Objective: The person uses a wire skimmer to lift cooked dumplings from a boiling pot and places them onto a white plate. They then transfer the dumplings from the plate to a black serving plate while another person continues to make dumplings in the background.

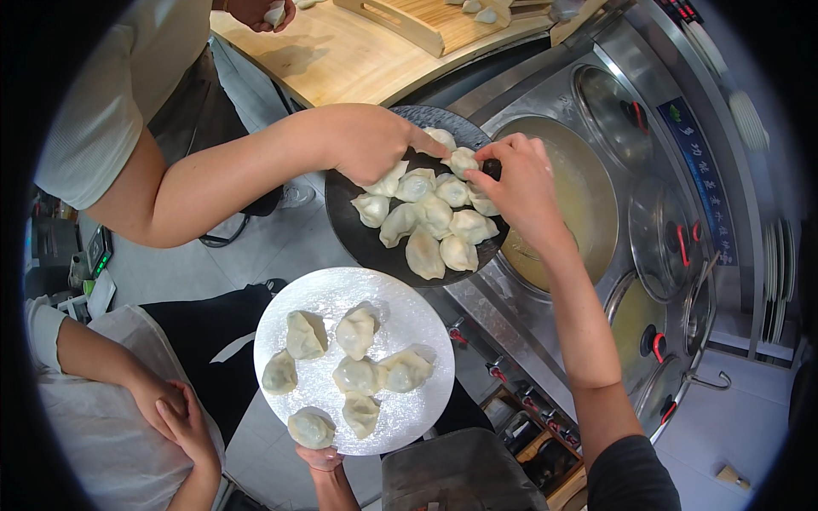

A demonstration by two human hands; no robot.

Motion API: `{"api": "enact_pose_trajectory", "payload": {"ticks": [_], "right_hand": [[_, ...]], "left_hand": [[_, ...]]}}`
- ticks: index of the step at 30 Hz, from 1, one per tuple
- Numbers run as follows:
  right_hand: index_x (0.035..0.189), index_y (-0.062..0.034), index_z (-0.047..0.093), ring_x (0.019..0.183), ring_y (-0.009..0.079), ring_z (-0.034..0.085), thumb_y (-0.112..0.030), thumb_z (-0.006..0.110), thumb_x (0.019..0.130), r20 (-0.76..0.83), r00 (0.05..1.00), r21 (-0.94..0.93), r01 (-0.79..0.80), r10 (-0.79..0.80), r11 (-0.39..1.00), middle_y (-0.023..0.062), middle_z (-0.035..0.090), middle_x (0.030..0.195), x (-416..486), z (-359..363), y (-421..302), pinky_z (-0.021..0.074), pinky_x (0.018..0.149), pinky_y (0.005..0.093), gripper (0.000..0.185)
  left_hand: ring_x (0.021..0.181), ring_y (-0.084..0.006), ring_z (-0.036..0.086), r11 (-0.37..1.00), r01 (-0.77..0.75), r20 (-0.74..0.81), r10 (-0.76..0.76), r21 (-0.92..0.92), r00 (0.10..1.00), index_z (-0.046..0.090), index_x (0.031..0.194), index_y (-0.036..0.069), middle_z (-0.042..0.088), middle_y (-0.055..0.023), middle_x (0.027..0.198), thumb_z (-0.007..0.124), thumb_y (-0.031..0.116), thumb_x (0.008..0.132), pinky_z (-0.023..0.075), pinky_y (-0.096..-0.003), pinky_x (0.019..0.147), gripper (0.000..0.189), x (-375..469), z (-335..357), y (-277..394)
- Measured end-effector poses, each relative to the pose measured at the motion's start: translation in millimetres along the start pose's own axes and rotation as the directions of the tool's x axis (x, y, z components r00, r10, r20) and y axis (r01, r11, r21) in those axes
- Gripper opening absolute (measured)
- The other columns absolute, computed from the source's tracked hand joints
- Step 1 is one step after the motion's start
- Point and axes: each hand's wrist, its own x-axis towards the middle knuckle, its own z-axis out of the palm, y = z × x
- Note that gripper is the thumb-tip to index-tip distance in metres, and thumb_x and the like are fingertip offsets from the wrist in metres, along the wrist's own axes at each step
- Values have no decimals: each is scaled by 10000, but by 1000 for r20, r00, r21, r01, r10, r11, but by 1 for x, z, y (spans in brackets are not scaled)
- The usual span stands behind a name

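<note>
My left hand (319, 457) holds a round white plate (409, 306) from below at its near edge; most of the fingers are hidden. Several cooked dumplings (356, 375) lie spread over this plate. Beyond it is a round black platter (377, 255) bearing a cluster of dumplings (435, 216). With thumb and fingertips, my right hand (521, 182) pinches a dumpling (463, 162) at the platter's right side. Another person's hand (377, 144) reaches over the platter from the left, its index finger touching or nearly touching that same dumpling. What supports the platter is hidden.
Right of the platter, an uncovered pot (591, 211) of cloudy liquid sits in a steel cooker, beside glass lids (658, 239). A wooden worktable (319, 48) with a wooden tray (441, 19) stands at the top. A second person with clasped hands (176, 415) is at lower left.
</note>
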Motion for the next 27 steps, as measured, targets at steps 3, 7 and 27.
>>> {"api": "enact_pose_trajectory", "payload": {"ticks": [3,7,27], "right_hand": [[908,-72,733,992,279,536,-243,773,769,-2,1000,-39,27,-27,999,76,609,972,2,6,0,435,875,403,224],[904,-74,740,996,276,536,-239,780,750,4,1000,-54,6,-5,999,76,602,973,7,10,2,435,877,403,229],[970,-90,739,1034,281,537,-95,764,731,8,996,-90,94,-94,991,66,596,1021,9,3,0,432,916,399,240]], "left_hand": [[1112,-309,619,1000,-7,-52,6,-22,999,582,1257,7,678,-98,1129,731,-15,332,471,-438,1003,937,0,2,0],[1097,-294,625,999,12,-30,-13,-32,999,590,1244,17,682,-90,1122,726,-14,339,469,-426,1005,915,-1,0,-1],[1167,-340,598,999,-4,77,7,-40,997,537,1296,-21,637,-126,1231,806,24,438,495,-492,1013,901,0,-12,-2]]}}
